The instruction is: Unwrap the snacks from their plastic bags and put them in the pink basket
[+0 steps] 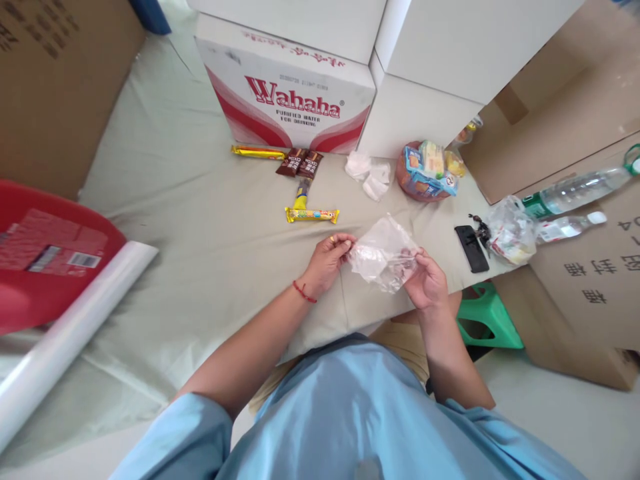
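Observation:
A clear plastic bag (383,250) is stretched between my two hands, above the near edge of the cloth-covered surface. My left hand (327,263), with a red string at the wrist, pinches its left side. The bag's right side is gripped by my right hand (426,279). Just beyond the bag lies a yellow snack bar (313,215). A small blue and yellow packet (301,193) touches it, and two brown cocoa packets (301,163) sit behind that. Further left is a long yellow wrapped snack (258,153).
White crumpled wrappers (369,175) lie near a basket of snacks (425,183). At right are a black phone (471,249), a knotted plastic bag (510,230) and two bottles (575,190). A Wahaha carton (295,100) stands behind. A red stool (55,260) and white roll (75,340) are left.

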Action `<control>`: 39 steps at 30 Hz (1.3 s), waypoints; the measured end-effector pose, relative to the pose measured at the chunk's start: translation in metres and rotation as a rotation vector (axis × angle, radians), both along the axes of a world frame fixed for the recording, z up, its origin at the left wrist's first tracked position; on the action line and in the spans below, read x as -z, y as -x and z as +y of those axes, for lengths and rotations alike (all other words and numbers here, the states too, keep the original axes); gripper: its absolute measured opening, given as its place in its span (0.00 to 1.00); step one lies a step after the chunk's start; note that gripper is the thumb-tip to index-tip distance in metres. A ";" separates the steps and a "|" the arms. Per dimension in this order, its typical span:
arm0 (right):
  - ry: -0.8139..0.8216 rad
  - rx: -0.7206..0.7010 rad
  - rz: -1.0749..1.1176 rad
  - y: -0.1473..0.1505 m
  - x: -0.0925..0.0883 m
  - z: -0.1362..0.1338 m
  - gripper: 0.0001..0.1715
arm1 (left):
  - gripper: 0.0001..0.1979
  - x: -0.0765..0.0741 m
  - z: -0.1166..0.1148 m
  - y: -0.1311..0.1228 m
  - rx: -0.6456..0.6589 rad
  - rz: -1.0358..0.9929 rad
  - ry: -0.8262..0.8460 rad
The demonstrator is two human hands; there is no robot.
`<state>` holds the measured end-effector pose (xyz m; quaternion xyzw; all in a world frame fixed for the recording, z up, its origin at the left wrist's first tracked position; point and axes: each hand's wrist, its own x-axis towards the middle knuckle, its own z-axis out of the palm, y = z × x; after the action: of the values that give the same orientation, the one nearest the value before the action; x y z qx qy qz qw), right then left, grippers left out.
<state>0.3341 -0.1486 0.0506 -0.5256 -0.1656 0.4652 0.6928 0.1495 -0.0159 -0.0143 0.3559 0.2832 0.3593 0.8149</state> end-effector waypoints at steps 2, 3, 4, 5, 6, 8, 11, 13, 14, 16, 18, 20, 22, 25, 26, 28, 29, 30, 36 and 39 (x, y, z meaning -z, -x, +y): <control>-0.010 -0.011 0.011 0.004 0.000 -0.002 0.10 | 0.20 0.000 -0.002 -0.001 -0.062 0.043 -0.079; -0.009 -0.030 -0.003 0.007 0.000 -0.003 0.10 | 0.22 0.000 -0.005 -0.002 -0.073 0.055 -0.120; -0.004 -0.058 -0.022 0.011 -0.001 -0.003 0.10 | 0.25 0.000 -0.008 -0.003 -0.064 0.053 -0.158; 0.005 -0.094 -0.039 0.015 -0.001 -0.003 0.11 | 0.28 0.000 -0.011 -0.004 -0.033 0.038 -0.194; 0.014 -0.132 -0.050 0.019 -0.002 -0.002 0.11 | 0.32 0.001 -0.014 -0.004 0.015 0.016 -0.227; 0.038 -0.198 -0.058 0.026 -0.003 0.001 0.12 | 0.34 0.003 -0.018 -0.005 0.116 -0.023 -0.282; 0.064 -0.205 -0.056 0.028 -0.004 0.005 0.10 | 0.24 0.004 -0.017 -0.003 0.178 -0.038 -0.281; 0.065 -0.147 -0.044 0.023 -0.005 0.006 0.09 | 0.21 0.003 -0.010 0.000 0.107 -0.025 -0.247; 0.064 -0.114 -0.039 0.019 -0.005 0.005 0.09 | 0.20 0.001 -0.006 0.002 0.064 -0.015 -0.223; 0.069 -0.065 -0.040 0.010 -0.004 0.002 0.10 | 0.21 -0.004 0.002 0.006 0.012 -0.013 -0.155; 0.091 -0.046 -0.054 0.003 -0.001 -0.003 0.11 | 0.24 -0.009 0.006 0.009 0.042 -0.062 -0.065; 0.119 -0.045 -0.069 0.001 0.002 -0.007 0.13 | 0.29 -0.012 0.004 0.009 0.124 -0.136 -0.003; 0.137 -0.058 -0.077 0.004 0.005 -0.008 0.15 | 0.34 -0.011 0.000 0.007 0.215 -0.167 0.004; 0.134 -0.071 -0.080 0.010 0.007 -0.006 0.14 | 0.30 -0.004 -0.006 0.002 0.263 -0.055 -0.067; 0.126 -0.059 -0.079 0.010 0.006 -0.005 0.14 | 0.26 -0.002 -0.006 0.001 0.244 -0.001 -0.096; 0.105 -0.018 -0.075 0.005 0.005 -0.005 0.13 | 0.18 0.001 -0.002 0.001 0.180 0.074 -0.140; 0.097 0.002 -0.075 0.001 0.003 -0.006 0.13 | 0.16 0.001 0.002 0.003 0.149 0.088 -0.156; 0.086 0.022 -0.079 -0.005 0.002 -0.008 0.13 | 0.15 0.000 0.007 0.005 0.125 0.093 -0.169; 0.131 0.062 -0.237 -0.060 -0.001 -0.020 0.14 | 0.13 -0.011 0.034 0.024 0.105 0.089 -0.186; 0.240 0.023 -0.356 -0.089 0.001 -0.006 0.16 | 0.13 -0.012 0.040 0.030 0.147 0.096 -0.200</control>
<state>0.4228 -0.1551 0.0497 -0.6801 -0.2226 0.3736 0.5902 0.1197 0.0246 -0.0021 0.4720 0.2575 0.3076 0.7851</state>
